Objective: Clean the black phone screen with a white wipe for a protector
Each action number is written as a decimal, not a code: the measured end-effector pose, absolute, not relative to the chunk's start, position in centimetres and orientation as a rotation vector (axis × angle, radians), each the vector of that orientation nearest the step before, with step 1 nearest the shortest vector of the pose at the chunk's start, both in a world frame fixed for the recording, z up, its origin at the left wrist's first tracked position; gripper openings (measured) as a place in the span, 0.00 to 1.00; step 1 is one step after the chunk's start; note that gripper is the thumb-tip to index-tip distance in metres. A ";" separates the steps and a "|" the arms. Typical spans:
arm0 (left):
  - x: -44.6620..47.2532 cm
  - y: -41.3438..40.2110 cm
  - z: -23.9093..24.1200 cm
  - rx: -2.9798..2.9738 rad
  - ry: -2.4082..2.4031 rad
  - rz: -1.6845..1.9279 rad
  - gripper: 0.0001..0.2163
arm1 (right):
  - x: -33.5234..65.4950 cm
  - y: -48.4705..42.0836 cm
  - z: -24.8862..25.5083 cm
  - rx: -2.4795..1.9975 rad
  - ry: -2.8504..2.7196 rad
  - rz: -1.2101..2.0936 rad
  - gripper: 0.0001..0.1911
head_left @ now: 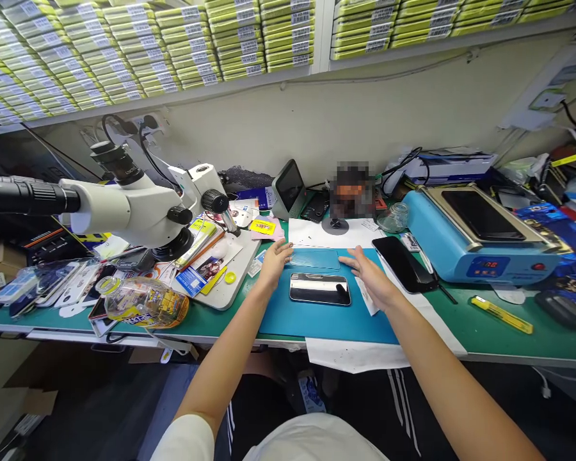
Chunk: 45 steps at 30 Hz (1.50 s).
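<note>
A thin clear phone-sized sheet (314,259) spans the gap between my two hands, just beyond a phone. My left hand (274,264) has its bent fingers at the sheet's left edge. At the opposite short edge, the fingertips of my right hand (372,278) meet the sheet. I cannot tell whether the sheet rests on the blue mat (288,325) or is slightly raised. The phone (319,289) lies sideways on the mat, its glossy face up and reflecting light. A small white packet (366,298) lies partly under my right hand.
A microscope (125,205) and a plastic bottle (146,302) stand at left. To the right are a dark phone (404,264), a blue heating machine (480,246) and a yellow cutter (502,314). A small display (288,189) stands behind. Boxes (240,38) fill the shelf above.
</note>
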<state>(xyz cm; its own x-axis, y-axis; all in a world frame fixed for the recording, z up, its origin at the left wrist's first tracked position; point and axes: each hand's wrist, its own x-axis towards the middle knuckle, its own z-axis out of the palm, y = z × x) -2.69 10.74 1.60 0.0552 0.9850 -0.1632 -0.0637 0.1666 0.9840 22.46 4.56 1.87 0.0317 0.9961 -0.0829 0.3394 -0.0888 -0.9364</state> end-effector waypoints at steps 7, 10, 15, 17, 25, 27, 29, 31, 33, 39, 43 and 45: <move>-2.1 10.3 1.2 1.208 1.096 1.165 0.21 | 21.9 4.4 2.1 -1.389 -1.208 1.150 0.35; -1.9 9.6 1.1 1.295 1.083 1.155 0.20 | 21.7 4.4 1.9 -1.431 -1.207 1.105 0.31; -2.8 7.7 1.3 1.451 1.085 1.076 0.14 | 22.2 3.2 1.7 -1.471 -1.334 1.063 0.26; -3.4 6.9 1.5 1.587 1.085 1.006 0.15 | 22.6 2.6 1.7 -1.478 -1.423 1.052 0.24; -6.0 6.2 1.5 2.298 1.095 0.629 0.31 | 23.9 1.9 0.5 -1.583 -2.104 0.684 0.37; -6.3 6.2 1.3 2.307 1.094 0.572 0.34 | 23.9 1.9 0.0 -1.602 -2.138 0.675 0.40; -6.4 6.1 1.1 2.300 1.086 0.554 0.34 | 23.9 1.9 -0.4 -1.611 -2.126 0.669 0.40; -6.4 6.0 1.0 2.282 1.081 0.570 0.32 | 23.9 1.8 -0.6 -1.613 -2.106 0.652 0.38; -6.4 5.9 1.0 2.257 1.080 0.591 0.30 | 23.9 1.7 -0.6 -1.605 -2.100 0.634 0.36; -6.7 5.3 1.3 2.248 1.067 0.562 0.30 | 23.6 1.2 -0.6 -1.563 -2.104 0.617 0.34; -6.9 5.2 1.0 2.290 1.081 0.577 0.29 | 23.6 1.1 -0.7 -1.557 -2.106 0.615 0.33; -7.0 5.3 0.9 2.310 1.089 0.594 0.28 | 23.6 1.0 -0.7 -1.547 -2.127 0.613 0.32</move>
<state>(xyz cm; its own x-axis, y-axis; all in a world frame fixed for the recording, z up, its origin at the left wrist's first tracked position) -6.98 5.26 0.90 0.5821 0.7959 0.1663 0.5709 -0.5457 0.6134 23.60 1.03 -0.69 -0.2794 0.9561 0.0887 0.7623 0.2771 -0.5849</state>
